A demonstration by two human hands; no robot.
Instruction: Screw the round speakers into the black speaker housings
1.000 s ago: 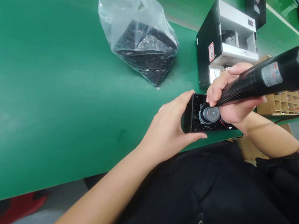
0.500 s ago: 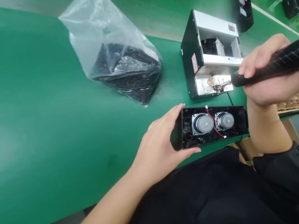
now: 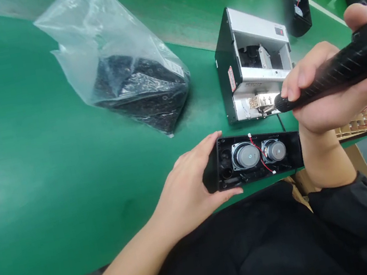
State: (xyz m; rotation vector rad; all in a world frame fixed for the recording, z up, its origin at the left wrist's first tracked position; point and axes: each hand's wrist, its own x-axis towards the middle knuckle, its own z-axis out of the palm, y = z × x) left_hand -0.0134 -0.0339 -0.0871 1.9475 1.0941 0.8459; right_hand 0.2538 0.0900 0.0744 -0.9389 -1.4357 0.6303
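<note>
Fingers of the right hand (image 3: 321, 113) were wrapped around a black, ribbed, cylindrical power screwdriver (image 3: 347, 61), in a firm, closed grip. The left hand (image 3: 185, 189) grasped the wide end of a hollow black plastic speaker housing (image 3: 292, 149), its fingers along the far edge and its thumb along the near edge.

The housing lay in front of the person's black garment (image 3: 275, 235), with its interior facing up. Inside it sat a larger round silver-grey speaker driver (image 3: 248, 155) toward the wide end and a smaller round silver-grey speaker driver (image 3: 276, 150) toward the narrow end. A thin red wire with white connectors (image 3: 261, 156) ran between them, across the housing's width.

Beyond the housing's far side, just apart from it, stood a boxy black-and-silver metal machine (image 3: 265, 74). The screwdriver's slim metal bit reached the machine's bright lower ledge; whether the two touched could not be told. A clear plastic bag of black contents (image 3: 146, 87) rested beyond the housing, off to the left of its wide end. Well beyond the housing, to the right, was a second black housing (image 3: 295, 27) with round silver parts and a red wire. A divided brown cardboard tray (image 3: 355, 127) was off the housing's narrow end. The smooth green bench (image 3: 52, 179) spread under and around the housing.
</note>
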